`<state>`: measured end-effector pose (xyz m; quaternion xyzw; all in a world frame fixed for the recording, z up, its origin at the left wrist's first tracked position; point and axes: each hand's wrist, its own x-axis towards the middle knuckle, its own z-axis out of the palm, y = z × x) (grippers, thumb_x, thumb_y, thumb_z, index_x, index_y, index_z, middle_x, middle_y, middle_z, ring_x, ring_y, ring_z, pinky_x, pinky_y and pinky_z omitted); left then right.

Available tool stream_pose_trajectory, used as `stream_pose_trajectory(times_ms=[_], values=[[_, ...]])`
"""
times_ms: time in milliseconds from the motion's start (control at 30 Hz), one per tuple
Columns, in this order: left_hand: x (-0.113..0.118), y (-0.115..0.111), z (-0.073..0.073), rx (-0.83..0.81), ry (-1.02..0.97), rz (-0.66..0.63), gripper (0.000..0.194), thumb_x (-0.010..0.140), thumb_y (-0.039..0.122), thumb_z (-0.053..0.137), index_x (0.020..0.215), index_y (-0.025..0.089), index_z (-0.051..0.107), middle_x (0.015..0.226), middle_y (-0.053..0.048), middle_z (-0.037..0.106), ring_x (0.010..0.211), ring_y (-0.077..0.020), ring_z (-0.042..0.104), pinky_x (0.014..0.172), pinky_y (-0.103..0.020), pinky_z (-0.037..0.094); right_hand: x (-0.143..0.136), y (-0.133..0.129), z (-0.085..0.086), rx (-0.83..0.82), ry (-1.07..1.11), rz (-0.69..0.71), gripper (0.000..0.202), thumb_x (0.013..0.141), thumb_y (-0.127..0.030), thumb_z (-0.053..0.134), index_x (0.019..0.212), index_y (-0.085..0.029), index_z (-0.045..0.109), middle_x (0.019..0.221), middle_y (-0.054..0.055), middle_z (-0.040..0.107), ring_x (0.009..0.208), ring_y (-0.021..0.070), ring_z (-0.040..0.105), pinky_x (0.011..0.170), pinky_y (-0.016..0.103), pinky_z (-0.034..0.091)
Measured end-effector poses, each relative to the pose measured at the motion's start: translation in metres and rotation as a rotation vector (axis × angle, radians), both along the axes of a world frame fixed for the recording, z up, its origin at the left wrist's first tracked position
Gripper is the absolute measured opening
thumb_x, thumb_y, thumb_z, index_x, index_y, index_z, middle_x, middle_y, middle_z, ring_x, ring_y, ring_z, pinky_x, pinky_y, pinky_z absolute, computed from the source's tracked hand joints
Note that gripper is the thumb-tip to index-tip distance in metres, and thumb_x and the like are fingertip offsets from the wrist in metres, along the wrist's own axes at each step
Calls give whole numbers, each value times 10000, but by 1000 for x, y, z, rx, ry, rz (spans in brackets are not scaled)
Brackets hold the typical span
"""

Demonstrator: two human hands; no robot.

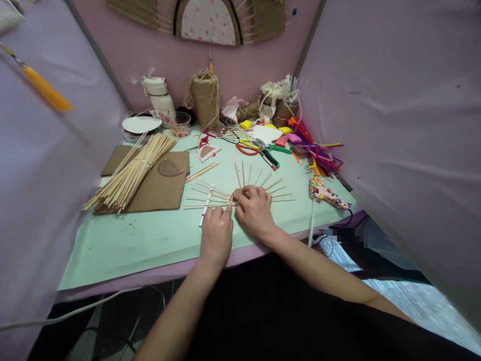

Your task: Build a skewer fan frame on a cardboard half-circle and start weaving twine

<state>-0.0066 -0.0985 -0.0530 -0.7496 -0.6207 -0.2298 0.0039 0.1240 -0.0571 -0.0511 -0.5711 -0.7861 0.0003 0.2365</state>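
Observation:
A fan of thin bamboo sticks [267,178] spreads out from a small brown cardboard piece [240,192] near the table's front edge. My right hand [256,210] is closed over the cardboard piece, its fingers hiding most of it. My left hand [216,233] is closed beside it, thumb and forefinger pinched at the inner end of a bamboo stick on the fan's left side. Just what lies between those fingertips is small and partly covered. Under the left-hand sticks lies a white pen-like stick [207,204] with red marks, touching my left hand's knuckles.
On the left, a bundle of bamboo sticks [139,168] rests on cardboard sheets [165,193] with a protractor [170,167]. Behind stand a twine spool [206,100] and a bottle [160,98]. Pliers [268,156], pipe cleaners [319,150] and a patterned glue gun [327,193] lie right.

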Motion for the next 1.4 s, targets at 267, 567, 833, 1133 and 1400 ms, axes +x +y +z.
stream_pose_trajectory(times_ms=[267,567,833,1133,1400], values=[[-1,0,0,-7,6,-2,314,897,108,493,1135,135,695,831,-78,618,817,-244,510,777,-372,436,0,0,0,-7,-14,0,316,884,-239,529,1166,-290,660,1182,83,578,1071,266,422,853,411,280],[-2,1,-2,7,3,-7,299,902,113,482,1102,127,704,813,-80,618,805,-240,502,775,-373,441,0,0,1,1,-23,5,315,889,-240,524,1173,-288,652,1173,83,574,1068,264,419,854,409,278],[-2,1,2,7,14,-14,300,898,108,479,1094,128,706,806,-81,614,803,-250,498,765,-379,439,0,0,-1,6,-11,0,313,881,-230,532,1163,-291,655,1165,76,574,1068,259,420,853,408,276],[-3,2,-2,35,3,-16,284,905,120,466,1055,133,707,798,-82,608,801,-239,509,771,-373,438,0,0,1,-9,-21,3,314,888,-240,523,1170,-290,653,1165,82,579,1063,264,421,847,411,279],[-3,2,-1,30,10,-23,288,907,121,466,1067,132,705,799,-78,607,798,-240,509,771,-373,439,0,0,3,-15,-20,-3,309,889,-228,516,1159,-292,655,1162,76,575,1065,257,423,850,410,279]])
